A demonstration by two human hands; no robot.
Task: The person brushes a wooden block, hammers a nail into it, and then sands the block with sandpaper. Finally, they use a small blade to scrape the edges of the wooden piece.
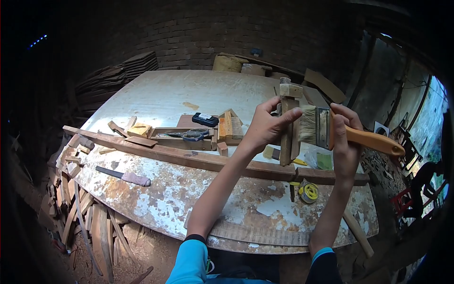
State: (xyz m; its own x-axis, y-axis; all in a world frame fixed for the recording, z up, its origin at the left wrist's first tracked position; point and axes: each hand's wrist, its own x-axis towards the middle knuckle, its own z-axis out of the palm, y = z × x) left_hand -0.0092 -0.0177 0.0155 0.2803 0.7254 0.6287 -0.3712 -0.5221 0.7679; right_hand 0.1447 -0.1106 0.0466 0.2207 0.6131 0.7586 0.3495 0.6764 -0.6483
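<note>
We're apparently brushing the wooden piece (286, 144), left hand (267, 124) clasping it, right hand (347, 142) pinching the brush (323, 128) at its three o'clock, any next stroke needing steadiness

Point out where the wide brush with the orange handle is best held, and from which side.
Probably by the orange handle, just behind the metal band, coming from the person's right. The handle stretches out to that side, while the bristles point left toward the wood piece in the left hand. The right hand holds it near the band.
</note>
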